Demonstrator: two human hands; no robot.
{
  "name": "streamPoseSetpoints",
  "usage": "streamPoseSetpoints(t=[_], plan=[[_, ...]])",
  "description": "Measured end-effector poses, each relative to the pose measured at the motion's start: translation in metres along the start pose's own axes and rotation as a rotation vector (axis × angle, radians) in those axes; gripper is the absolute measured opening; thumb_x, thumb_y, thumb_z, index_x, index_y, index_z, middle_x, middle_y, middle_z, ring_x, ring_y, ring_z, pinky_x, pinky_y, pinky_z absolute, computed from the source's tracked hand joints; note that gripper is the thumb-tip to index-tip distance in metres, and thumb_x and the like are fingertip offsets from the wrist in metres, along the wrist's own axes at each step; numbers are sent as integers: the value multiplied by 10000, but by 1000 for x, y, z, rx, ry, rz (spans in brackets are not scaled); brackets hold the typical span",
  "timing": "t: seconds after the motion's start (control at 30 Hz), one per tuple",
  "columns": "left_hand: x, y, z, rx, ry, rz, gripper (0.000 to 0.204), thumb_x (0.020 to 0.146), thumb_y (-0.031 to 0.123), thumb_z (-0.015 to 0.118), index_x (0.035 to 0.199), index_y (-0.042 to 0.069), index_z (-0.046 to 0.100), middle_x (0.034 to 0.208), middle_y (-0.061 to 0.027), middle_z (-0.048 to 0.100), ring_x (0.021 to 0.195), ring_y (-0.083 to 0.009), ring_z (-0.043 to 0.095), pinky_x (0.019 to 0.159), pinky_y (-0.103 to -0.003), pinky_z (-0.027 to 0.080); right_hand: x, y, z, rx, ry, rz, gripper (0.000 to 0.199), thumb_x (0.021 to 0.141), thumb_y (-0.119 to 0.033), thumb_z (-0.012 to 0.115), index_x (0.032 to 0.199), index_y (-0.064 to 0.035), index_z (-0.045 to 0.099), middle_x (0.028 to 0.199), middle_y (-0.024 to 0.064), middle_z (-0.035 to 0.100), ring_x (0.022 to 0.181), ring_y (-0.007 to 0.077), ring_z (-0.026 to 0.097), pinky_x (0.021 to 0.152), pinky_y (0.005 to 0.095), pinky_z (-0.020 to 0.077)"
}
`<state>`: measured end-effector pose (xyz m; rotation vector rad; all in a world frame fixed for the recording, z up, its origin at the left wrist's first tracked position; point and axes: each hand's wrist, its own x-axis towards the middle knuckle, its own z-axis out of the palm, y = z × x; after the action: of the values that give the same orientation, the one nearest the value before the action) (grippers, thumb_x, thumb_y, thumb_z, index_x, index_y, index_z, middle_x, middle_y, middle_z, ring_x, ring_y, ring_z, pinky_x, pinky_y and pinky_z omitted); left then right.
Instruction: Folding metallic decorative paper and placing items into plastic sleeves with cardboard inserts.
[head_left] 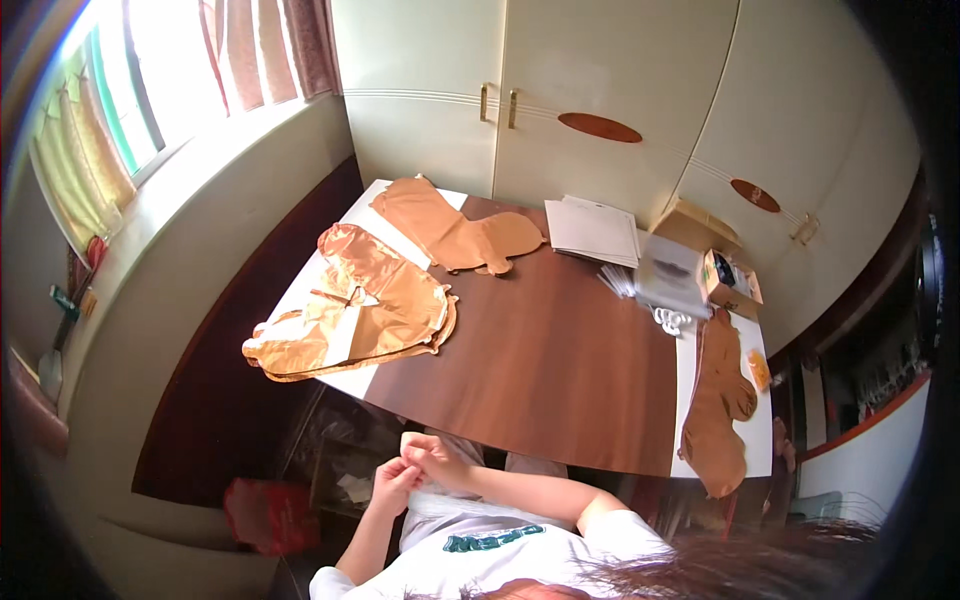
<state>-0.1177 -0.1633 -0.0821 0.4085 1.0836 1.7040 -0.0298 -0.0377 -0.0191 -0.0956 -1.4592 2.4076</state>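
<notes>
My left hand (393, 480) and my right hand (434, 459) meet in front of my body, just off the table's near edge. Both have their fingers pinched close together. Anything between the fingertips is too small to make out. Nearest to them on the table lies a stack of flat, shiny orange-brown foil balloons (385, 312), with a pale strip across it. Behind it a similar flat brown foil balloon (440, 225) is spread out. A third one (715, 410) lies along the right end, its lower tip over the edge.
The brown wood table (530, 360) has white ends. At its back right are white sheets (594, 230), a clear plastic bag (672, 272), an open cardboard box (742, 290), white rings (672, 320) and an orange packet (759, 370). A cream cupboard (590, 60) stands behind.
</notes>
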Motion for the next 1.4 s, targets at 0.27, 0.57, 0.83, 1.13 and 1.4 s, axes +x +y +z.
streamPoseSetpoints(t=[0.27,0.57,0.83,1.13,1.4], plan=[[39,-51,-166,319,635,-114,121,856,90,586,931,4,627,790,-96,645,645,-150,593,576,-265,487,91,-32,-85,-1521,139,-456,413,850,-239,543,1219,-57,511,1219,148,536,1087,299,521,955,407,397],[4,-117,-312,928,520,-422,212,846,147,563,1015,26,603,929,-162,649,837,-295,628,685,-416,524,127,-53,-137,-1941,7,-496,246,817,-194,532,1012,-72,620,1063,107,629,1015,221,584,908,359,422],[4,-37,-247,-85,520,-573,289,829,313,589,962,57,610,904,-143,663,839,-294,649,668,-418,517,143,-58,-136,-1983,113,-589,120,764,-182,572,677,-100,575,691,46,617,700,220,616,670,333,471],[43,136,-47,212,48,19,220,884,221,557,1014,44,577,578,9,460,481,-82,459,395,-240,326,157,-76,-124,-1723,261,-330,108,764,-271,645,760,-163,635,718,38,642,734,224,625,752,402,419],[158,159,33,1643,347,1185,241,770,154,669,990,72,613,963,-115,595,768,-323,613,702,-407,496,167,-76,-111,-1772,288,-534,112,756,-126,584,857,-166,610,746,39,627,788,202,601,806,366,373]])
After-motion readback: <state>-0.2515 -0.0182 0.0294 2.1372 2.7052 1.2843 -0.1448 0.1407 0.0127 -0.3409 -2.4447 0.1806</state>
